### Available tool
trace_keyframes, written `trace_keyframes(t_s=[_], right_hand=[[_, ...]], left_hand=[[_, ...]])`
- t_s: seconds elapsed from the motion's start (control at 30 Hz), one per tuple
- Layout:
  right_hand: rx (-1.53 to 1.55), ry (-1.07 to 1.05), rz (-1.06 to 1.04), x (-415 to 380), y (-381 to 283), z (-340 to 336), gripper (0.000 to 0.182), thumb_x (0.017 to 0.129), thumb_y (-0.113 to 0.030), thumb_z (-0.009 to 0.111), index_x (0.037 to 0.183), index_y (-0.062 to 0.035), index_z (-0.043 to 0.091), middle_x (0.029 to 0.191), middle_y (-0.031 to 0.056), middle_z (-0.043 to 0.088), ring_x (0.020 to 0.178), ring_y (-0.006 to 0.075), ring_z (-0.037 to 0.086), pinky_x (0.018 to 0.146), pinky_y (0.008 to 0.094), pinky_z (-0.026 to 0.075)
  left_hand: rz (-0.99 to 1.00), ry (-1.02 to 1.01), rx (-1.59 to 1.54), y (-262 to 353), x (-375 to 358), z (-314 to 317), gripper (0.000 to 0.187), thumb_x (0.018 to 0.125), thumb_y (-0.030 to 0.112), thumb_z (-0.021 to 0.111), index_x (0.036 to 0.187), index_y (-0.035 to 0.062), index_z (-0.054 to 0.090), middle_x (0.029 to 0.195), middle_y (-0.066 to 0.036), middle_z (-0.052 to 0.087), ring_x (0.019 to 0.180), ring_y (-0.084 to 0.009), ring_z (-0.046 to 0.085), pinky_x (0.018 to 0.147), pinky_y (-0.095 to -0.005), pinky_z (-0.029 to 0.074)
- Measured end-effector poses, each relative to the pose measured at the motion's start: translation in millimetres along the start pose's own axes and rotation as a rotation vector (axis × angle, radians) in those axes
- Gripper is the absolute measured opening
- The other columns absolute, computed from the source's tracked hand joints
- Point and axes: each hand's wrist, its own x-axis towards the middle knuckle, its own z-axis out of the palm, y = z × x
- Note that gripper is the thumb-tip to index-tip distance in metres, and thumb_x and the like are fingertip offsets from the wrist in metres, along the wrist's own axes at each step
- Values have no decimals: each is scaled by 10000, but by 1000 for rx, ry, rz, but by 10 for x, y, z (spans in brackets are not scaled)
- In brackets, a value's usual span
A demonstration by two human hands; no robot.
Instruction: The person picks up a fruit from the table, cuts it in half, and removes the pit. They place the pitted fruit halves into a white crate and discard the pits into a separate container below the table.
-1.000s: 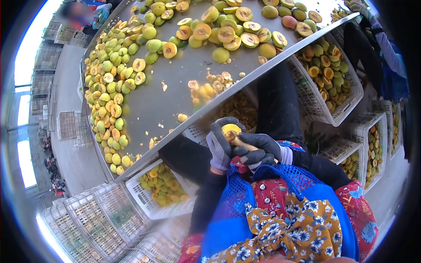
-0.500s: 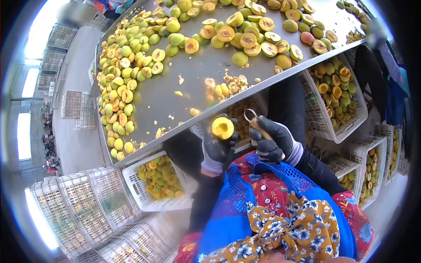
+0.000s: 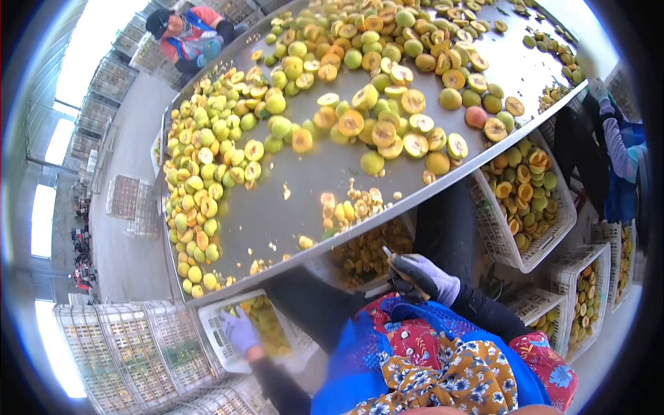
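My gloved left hand (image 3: 239, 330) is over the near rim of a white crate (image 3: 216, 339) of cut yellow fruit (image 3: 266, 325). Its fingers, blurred by motion, look stretched out, with no fruit visible in them. In front of my body, my gloved right hand (image 3: 423, 275) is closed around the handle of a coring tool (image 3: 389, 253). The tool's metal end points up and left, seen nearly edge-on. Just beyond it, below the table edge, a container holds fruit scraps (image 3: 366, 252).
A metal table (image 3: 263, 200) carries many whole and halved fruits (image 3: 200, 173) and a heap of pits (image 3: 356, 207). White crates of fruit (image 3: 522, 256) stand at right. Stacked crates (image 3: 131, 346) are at lower left. One person (image 3: 190, 34) is across the table, another (image 3: 619, 145) at right.
My left hand has moved from in front of my body to the left crate; the hollowed fruit half is no longer seen in it. My right hand has lowered slightly with the coring tool, which has turned.
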Motion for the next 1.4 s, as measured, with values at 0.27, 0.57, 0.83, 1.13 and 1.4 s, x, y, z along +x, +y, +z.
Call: trace_keyframes(t_s=[0.27, 0.57, 0.83, 1.13, 1.4], right_hand=[[25, 14, -38, 59, 63, -263, 350, 1002, -414, 529, 831, -110, 552, 634, -44, 433, 529, 60, 395, 468, 225, 314], [-52, -49, -143, 67, 229, -400, 249, 998, -333, 557, 946, -102, 632, 760, -46, 568, 613, 55, 513, 511, 228, 413], [-83, 59, -206, -170, 198, -418, 157, 1004, -221, 561, 1009, -82, 633, 852, -27, 609, 746, 54, 565, 601, 251, 472], [-868, 209, -366, -90, -83, -130, 352, 1027, -369, 439, 1022, -32, 540, 831, 160, 569, 747, 321, 598, 707, 408, 473], [-1181, 293, -604, -124, -129, 381, 257, 981, -269, 542, 1021, -23, 479, 707, 232, 599, 702, 434, 617, 590, 524, 448]], left_hand=[[-137, -117, 265, -21, 1037, 127, 714, 897, 487, 541, 1416, 18, 401, 1475, -294, 349, 1243, -454, 495, 993, -488, 437], [1209, -64, -253, 3859, -271, -266, 497, 898, 405, 618, 1249, 58, 559, 1193, -235, 583, 1077, -389, 601, 915, -444, 490], [1291, -338, -82, 4302, -517, 255, 716, 820, 444, 709, 1325, 18, 433, 1294, -335, 432, 1118, -461, 570, 944, -491, 488], [488, -1519, -1623, 3130, -468, 77, 406, 987, 389, 440, 1132, 50, 609, 1007, -107, 687, 837, -198, 677, 685, -302, 568], [576, -1228, -1673, 2548, -1054, -246, 455, 1030, 467, 394, 1132, 63, 577, 989, -98, 671, 901, -163, 654, 763, -279, 545]])
